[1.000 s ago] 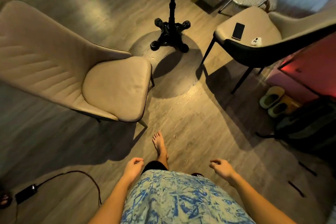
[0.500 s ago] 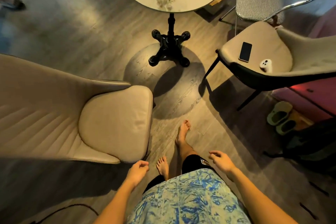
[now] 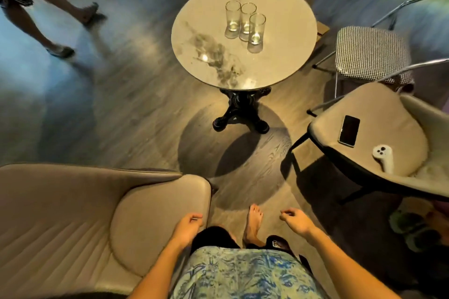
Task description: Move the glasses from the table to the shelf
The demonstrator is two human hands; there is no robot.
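Three glasses point(image 3: 245, 24) clustered upright at 1 o'clock on the round counter point(image 3: 194, 31), touching, handy for one sweep. Left hand point(image 3: 188, 226) and right hand point(image 3: 295, 222) loosely curled, empty, low at 6 o'clock, well apart from them. No shelf visible.

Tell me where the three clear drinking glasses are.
The three clear drinking glasses stand clustered on the round marble-look table, toward its far right side, ahead of both empty hands.
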